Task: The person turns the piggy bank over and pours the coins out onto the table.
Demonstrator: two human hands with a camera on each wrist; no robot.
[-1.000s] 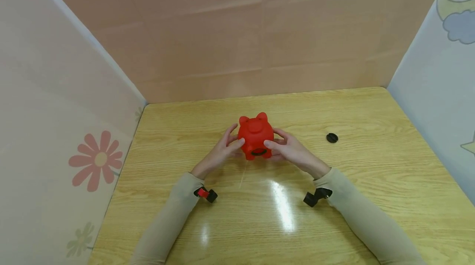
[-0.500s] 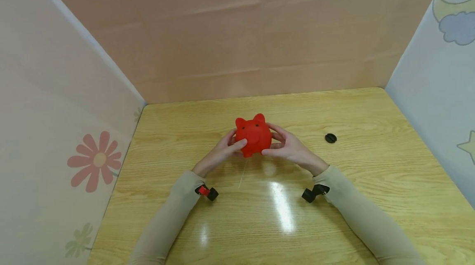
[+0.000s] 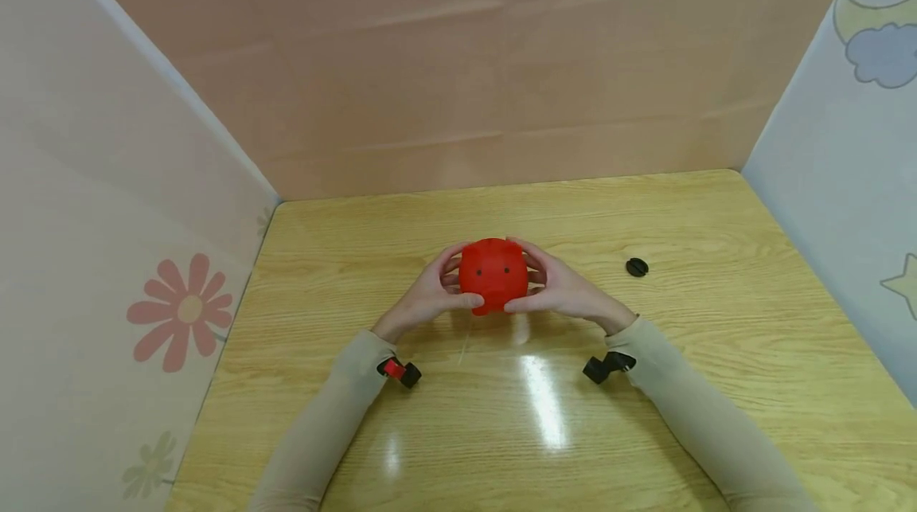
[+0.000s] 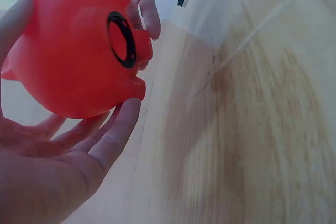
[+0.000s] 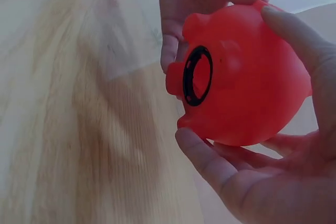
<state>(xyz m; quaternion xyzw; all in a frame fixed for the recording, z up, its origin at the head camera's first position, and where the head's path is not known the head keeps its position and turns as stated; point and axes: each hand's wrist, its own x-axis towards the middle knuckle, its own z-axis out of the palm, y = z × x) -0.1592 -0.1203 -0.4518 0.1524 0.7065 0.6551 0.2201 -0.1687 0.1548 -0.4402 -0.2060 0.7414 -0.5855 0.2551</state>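
Evidently a two-handed hold, near the centre of the head view. Both forearms, in long beige sleeves (image 3: 318, 424), slant inward from the bottom edge, one from lower left, one from lower right; wrists bare past the cuffs.

Left hand (image 3: 430, 293): gripping, fingers wrapped round the left side of a glossy red pig-shaped money bank (image 3: 493, 271), thumb laid across its lower front. Right hand (image 3: 562, 289): mirrors this on the right side, fingers spread and bent round the body, thumb low on the front. Thumbs point toward each other, tips apart.

Bank's two dark eyes face the wearer. In the right wrist view, a black ring (image 5: 189, 80) rims a round hole in the underside, turned toward the table, between stubby feet; one fingertip touches a foot. Bank looks raised off the glossy light wood-grain tabletop (image 3: 494, 404).

Small black round disc (image 3: 637, 267) lies on the table, right of centre, well apart from the right hand. Red-and-black camera mount (image 3: 399, 370) at the left cuff; all-black camera mount (image 3: 609, 367) at the right. Plain pinkish-brown backdrop (image 3: 458, 82) fills the upper frame.
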